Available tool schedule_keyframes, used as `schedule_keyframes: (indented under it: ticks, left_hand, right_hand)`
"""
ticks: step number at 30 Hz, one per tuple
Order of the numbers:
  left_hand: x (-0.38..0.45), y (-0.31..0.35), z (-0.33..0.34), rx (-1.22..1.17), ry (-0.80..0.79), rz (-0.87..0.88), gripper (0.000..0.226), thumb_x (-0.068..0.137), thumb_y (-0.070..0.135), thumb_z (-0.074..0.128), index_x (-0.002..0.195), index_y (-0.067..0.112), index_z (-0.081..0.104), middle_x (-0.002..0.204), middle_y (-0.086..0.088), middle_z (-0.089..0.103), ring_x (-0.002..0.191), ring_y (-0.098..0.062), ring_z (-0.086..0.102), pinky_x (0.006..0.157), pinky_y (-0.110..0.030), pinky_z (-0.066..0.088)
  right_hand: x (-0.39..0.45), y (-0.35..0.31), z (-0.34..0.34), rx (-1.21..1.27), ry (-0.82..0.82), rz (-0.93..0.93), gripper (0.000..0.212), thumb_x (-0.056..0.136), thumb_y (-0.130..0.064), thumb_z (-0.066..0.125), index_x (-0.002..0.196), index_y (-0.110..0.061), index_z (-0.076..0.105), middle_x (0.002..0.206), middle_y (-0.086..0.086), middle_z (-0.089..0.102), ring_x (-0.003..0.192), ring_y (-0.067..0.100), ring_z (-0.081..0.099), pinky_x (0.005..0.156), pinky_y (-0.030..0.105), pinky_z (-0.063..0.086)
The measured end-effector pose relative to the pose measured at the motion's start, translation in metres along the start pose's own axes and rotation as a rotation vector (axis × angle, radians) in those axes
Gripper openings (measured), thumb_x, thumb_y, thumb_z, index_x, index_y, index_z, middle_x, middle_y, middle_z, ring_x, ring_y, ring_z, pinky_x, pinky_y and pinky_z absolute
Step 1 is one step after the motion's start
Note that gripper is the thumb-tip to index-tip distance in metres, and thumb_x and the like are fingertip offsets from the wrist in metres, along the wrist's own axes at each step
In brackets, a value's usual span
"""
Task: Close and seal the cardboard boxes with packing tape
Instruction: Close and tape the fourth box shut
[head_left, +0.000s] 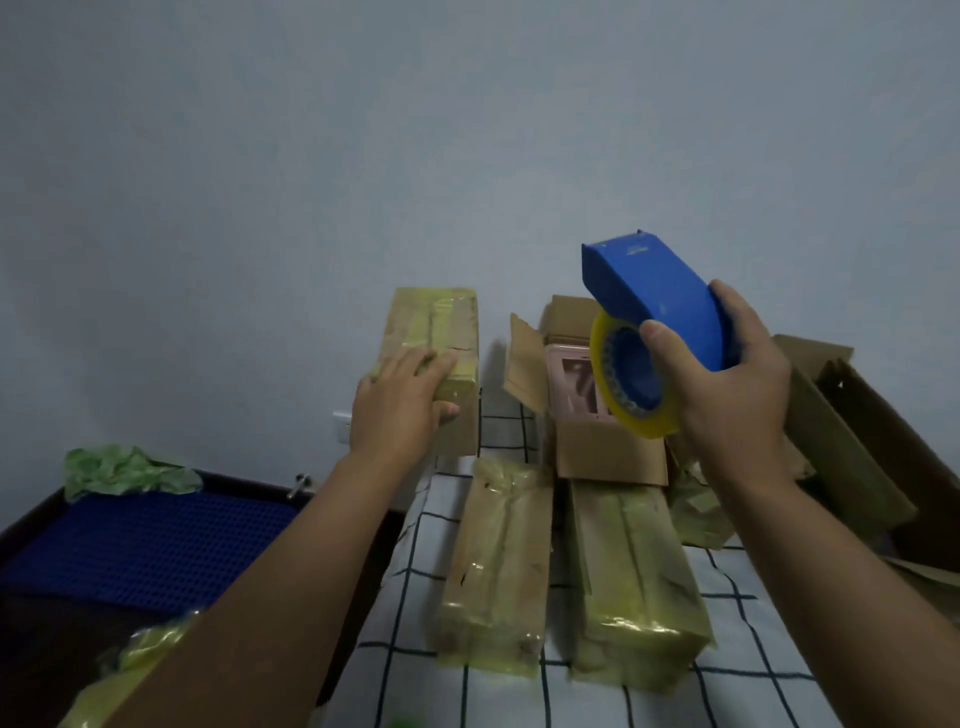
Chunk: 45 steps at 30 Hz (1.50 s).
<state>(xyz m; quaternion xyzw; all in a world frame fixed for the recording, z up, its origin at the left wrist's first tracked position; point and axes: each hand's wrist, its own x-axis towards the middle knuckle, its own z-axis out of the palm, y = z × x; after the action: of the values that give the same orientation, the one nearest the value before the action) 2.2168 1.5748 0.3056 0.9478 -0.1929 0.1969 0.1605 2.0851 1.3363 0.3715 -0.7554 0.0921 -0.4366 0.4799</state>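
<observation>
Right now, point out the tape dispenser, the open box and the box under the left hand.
tape dispenser (670, 296), head view, blue housing.
open box (613, 457), head view, front flap.
taped box (431, 317), head view, top face.

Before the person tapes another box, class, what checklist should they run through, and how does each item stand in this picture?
1. Tape dispenser in hand: ok, right hand grips it, raised above the boxes.
2. Tape on the roll: ok, yellow roll loaded.
3. Loose tape end ready: cannot tell.
4. Upright taped box steadied: ok, left hand rests on its top.
5. Open box flaps closed: not ok, flaps stand open, pink item visible inside.
6. Two lying boxes sealed: ok, tape covers them.
</observation>
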Motion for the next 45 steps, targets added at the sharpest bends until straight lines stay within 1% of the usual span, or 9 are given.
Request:
schedule_keyframes:
  ticks: [10,18,23,27,30,32,36,39,45]
  left_hand:
    - [0.026,0.004,0.066,-0.052,-0.122,0.026,0.059,0.087,0.046,0.066,0.142,0.038,0.046,0.15,0.004,0.04,0.136,-0.022,0.029,0.099,-0.038,0.042]
    - [0.017,0.001,0.091,-0.328,-0.15,-0.037,0.053,0.089,0.034,0.069,0.139,0.032,0.052,0.153,-0.005,0.028,0.14,-0.025,0.02,0.107,-0.046,0.039]
    - [0.022,0.001,0.097,-0.468,-0.188,-0.103,0.049,0.09,0.026,0.07,0.136,0.029,0.056,0.155,-0.006,0.023,0.136,-0.027,0.037,0.108,-0.038,0.037]
    - [0.027,0.005,0.1,-0.506,-0.26,-0.085,0.055,0.094,0.022,0.065,0.145,0.027,0.045,0.16,-0.004,0.012,0.14,-0.023,0.034,0.107,-0.028,0.033]
    - [0.025,0.008,0.096,-0.518,-0.286,-0.112,0.062,0.095,0.029,0.063,0.15,0.025,0.036,0.163,-0.005,0.007,0.145,-0.026,0.024,0.113,-0.034,0.027]
    - [0.02,0.014,0.088,-0.538,-0.198,-0.113,0.063,0.094,0.031,0.061,0.151,0.024,0.034,0.161,-0.006,0.013,0.146,-0.026,0.02,0.116,-0.04,0.026]
    - [0.01,0.044,0.056,-0.529,0.128,0.018,0.051,0.089,0.028,0.056,0.139,0.018,0.05,0.144,-0.004,0.041,0.133,-0.021,0.035,0.107,-0.045,0.039]
    - [0.006,0.073,0.043,-0.411,0.228,0.218,0.044,0.084,0.036,0.048,0.122,0.018,0.062,0.128,-0.003,0.055,0.121,-0.021,0.045,0.101,-0.046,0.043]
    - [0.008,0.128,0.052,-0.195,-0.134,0.392,0.052,0.094,0.047,0.053,0.141,0.026,0.048,0.144,0.004,0.046,0.133,-0.015,0.039,0.11,-0.037,0.03]
  right_hand:
    - [0.012,0.021,0.005,-0.065,-0.01,0.002,0.07,0.085,-0.043,0.075,0.145,-0.023,0.046,0.136,-0.006,0.053,0.121,0.011,0.054,0.098,0.037,0.053]
    - [0.012,0.033,0.008,-0.087,-0.011,0.022,0.071,0.084,-0.045,0.074,0.146,-0.024,0.046,0.137,-0.008,0.052,0.122,0.01,0.053,0.098,0.036,0.053]
    - [0.011,0.038,0.008,-0.095,-0.007,0.033,0.071,0.083,-0.045,0.075,0.145,-0.026,0.047,0.137,-0.007,0.052,0.122,0.011,0.054,0.099,0.038,0.053]
    - [0.011,0.037,0.008,-0.086,0.002,0.043,0.069,0.083,-0.043,0.075,0.144,-0.025,0.048,0.135,-0.008,0.053,0.121,0.01,0.054,0.098,0.037,0.053]
    - [0.011,0.034,0.004,-0.088,0.009,0.038,0.068,0.083,-0.042,0.076,0.144,-0.025,0.048,0.136,-0.007,0.053,0.121,0.01,0.054,0.098,0.037,0.053]
    - [0.012,0.03,0.0,-0.084,0.007,0.039,0.068,0.084,-0.042,0.075,0.144,-0.025,0.047,0.136,-0.007,0.053,0.121,0.01,0.054,0.097,0.035,0.053]
    - [0.015,0.022,-0.014,-0.083,0.017,0.033,0.07,0.084,-0.044,0.074,0.146,-0.025,0.046,0.137,-0.007,0.052,0.122,0.012,0.054,0.097,0.036,0.054]
    - [0.017,0.017,-0.028,-0.08,0.038,0.032,0.069,0.084,-0.043,0.075,0.144,-0.025,0.047,0.131,-0.013,0.051,0.12,0.01,0.054,0.096,0.035,0.054]
    - [0.017,0.02,-0.058,-0.079,0.073,0.039,0.069,0.084,-0.043,0.075,0.144,-0.023,0.048,0.133,-0.01,0.052,0.12,0.011,0.054,0.098,0.037,0.053]
